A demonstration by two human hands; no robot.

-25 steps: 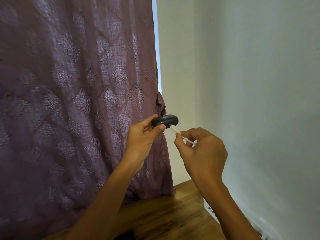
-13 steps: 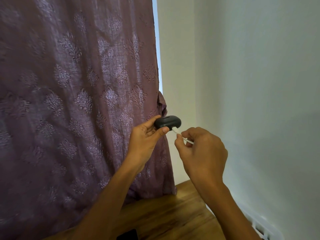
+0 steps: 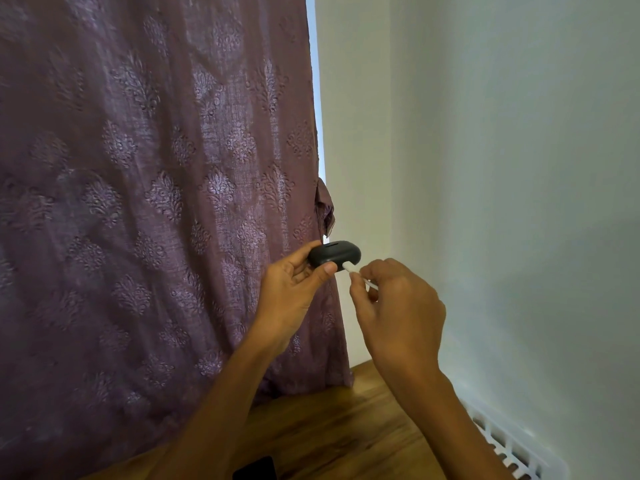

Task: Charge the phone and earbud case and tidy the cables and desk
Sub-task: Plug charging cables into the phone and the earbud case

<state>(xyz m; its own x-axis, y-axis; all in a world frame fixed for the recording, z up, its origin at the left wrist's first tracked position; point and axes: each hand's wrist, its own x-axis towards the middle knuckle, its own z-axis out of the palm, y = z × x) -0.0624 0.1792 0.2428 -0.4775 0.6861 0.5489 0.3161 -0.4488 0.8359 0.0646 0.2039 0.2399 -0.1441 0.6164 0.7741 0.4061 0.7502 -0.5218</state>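
The left hand [image 3: 291,292] grips the black earbud case [image 3: 334,255] between thumb and fingers; the right hand [image 3: 398,306] pinches the white cable plug [image 3: 349,269], whose tip now meets the case at its 4 o'clock, closer than a second ago.

Earbud case [image 3: 334,253] left of cable plug [image 3: 348,268] (touching), curtain [image 3: 156,202] behind
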